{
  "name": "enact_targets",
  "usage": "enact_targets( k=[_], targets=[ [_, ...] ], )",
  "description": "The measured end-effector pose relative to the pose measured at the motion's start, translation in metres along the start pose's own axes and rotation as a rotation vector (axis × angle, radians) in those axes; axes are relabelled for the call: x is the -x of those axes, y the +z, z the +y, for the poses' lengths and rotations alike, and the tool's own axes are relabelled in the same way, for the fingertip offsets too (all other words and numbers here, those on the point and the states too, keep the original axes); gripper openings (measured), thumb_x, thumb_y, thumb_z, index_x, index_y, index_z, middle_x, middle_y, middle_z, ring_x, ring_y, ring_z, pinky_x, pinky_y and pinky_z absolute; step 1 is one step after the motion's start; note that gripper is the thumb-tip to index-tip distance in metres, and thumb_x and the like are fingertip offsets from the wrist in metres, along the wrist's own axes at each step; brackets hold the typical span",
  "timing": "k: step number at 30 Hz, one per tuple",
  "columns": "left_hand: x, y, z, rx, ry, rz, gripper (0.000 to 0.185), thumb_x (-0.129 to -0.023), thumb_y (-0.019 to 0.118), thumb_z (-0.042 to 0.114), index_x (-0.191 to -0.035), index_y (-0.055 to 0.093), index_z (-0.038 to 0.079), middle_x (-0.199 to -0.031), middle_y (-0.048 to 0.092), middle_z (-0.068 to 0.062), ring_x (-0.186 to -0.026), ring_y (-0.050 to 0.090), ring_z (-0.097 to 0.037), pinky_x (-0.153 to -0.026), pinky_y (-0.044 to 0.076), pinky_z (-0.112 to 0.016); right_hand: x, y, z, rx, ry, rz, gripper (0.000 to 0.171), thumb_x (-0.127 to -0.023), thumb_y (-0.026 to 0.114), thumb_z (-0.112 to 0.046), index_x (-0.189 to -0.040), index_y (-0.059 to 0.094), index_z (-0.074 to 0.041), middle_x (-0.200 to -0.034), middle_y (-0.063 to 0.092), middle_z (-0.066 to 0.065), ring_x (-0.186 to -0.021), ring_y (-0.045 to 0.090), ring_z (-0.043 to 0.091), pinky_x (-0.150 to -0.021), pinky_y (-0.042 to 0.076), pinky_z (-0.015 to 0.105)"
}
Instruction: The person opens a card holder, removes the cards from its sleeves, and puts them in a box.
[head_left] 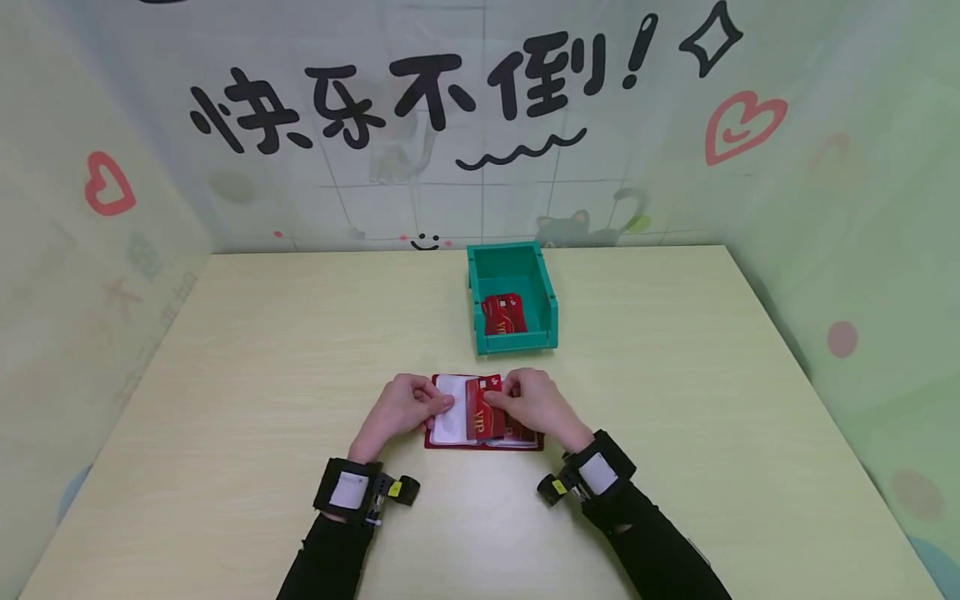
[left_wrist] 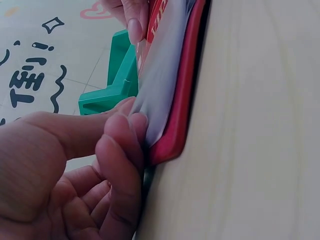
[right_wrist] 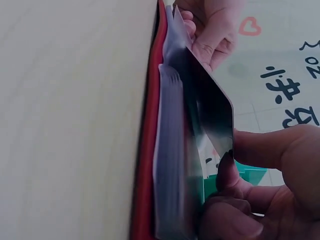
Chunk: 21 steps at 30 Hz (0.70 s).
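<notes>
A red card holder (head_left: 450,442) lies open on the table near its front edge, clear sleeves showing. My left hand (head_left: 446,403) pinches the left sleeve's edge between thumb and fingers (left_wrist: 122,131), against the red cover (left_wrist: 176,120). My right hand (head_left: 497,397) pinches a red VIP card (head_left: 478,410) that stands partly over the holder's middle. In the right wrist view the card (right_wrist: 212,107) looks dark, tilted up off the sleeves (right_wrist: 170,165), with my thumb and fingers (right_wrist: 235,172) at its corner.
A green open-fronted bin (head_left: 512,258) stands just beyond the holder with more red cards (head_left: 502,315) inside. It also shows behind the hands as the green bin (left_wrist: 112,85). Decorated walls enclose the pale wooden table (head_left: 225,375) on three sides.
</notes>
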<state>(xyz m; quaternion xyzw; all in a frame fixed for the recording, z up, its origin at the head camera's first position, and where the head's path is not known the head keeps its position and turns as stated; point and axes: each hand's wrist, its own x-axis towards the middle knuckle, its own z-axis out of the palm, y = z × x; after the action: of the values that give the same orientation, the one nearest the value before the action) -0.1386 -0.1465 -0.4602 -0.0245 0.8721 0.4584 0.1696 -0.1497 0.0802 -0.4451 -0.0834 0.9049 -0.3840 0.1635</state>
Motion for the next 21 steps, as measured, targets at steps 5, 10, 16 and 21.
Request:
enact_targets(
  k=[5,10,16,21],
  targets=[
    [0.0,0.0,0.0,0.006,-0.011,-0.003,0.02,-0.092,0.074,0.023,-0.091,0.07,0.004,-0.064,0.063,-0.004,-0.053,0.056,-0.013,-0.055,0.047,-0.023,-0.002,-0.01,0.003,-0.027,0.026,-0.058,0.028,-0.094,0.071,-0.031,-0.079,0.061,-0.009,-0.08,0.066,0.007,-0.07,0.056,0.016,-0.054,0.045,0.022],
    [0.0,-0.001,-0.001,0.008,-0.017,0.0,0.02,-0.093,0.073,0.023,-0.092,0.07,0.004,-0.064,0.062,-0.005,-0.053,0.055,-0.013,-0.055,0.047,-0.023,-0.003,-0.023,0.004,-0.037,0.02,-0.076,0.026,-0.096,0.067,-0.03,-0.087,0.06,-0.007,-0.083,0.068,0.009,-0.059,0.055,0.015,-0.05,0.045,0.021],
    [0.001,-0.002,0.0,0.012,-0.011,-0.001,0.019,-0.092,0.074,0.022,-0.092,0.07,0.003,-0.064,0.062,-0.004,-0.053,0.055,-0.013,-0.054,0.047,-0.023,-0.009,-0.04,-0.005,-0.02,-0.051,0.009,0.026,-0.098,0.066,-0.028,-0.095,0.055,-0.005,-0.071,0.066,0.013,-0.052,0.059,0.02,-0.051,0.046,0.02],
    [0.002,-0.001,0.001,0.024,-0.008,-0.006,0.018,-0.092,0.074,0.021,-0.092,0.07,0.003,-0.064,0.062,-0.004,-0.053,0.055,-0.013,-0.054,0.047,-0.023,-0.018,-0.055,-0.014,-0.005,-0.091,0.089,0.025,-0.099,0.065,-0.025,-0.1,0.055,-0.002,-0.083,0.069,0.017,-0.054,0.056,0.017,-0.053,0.045,0.021]
  ],
)
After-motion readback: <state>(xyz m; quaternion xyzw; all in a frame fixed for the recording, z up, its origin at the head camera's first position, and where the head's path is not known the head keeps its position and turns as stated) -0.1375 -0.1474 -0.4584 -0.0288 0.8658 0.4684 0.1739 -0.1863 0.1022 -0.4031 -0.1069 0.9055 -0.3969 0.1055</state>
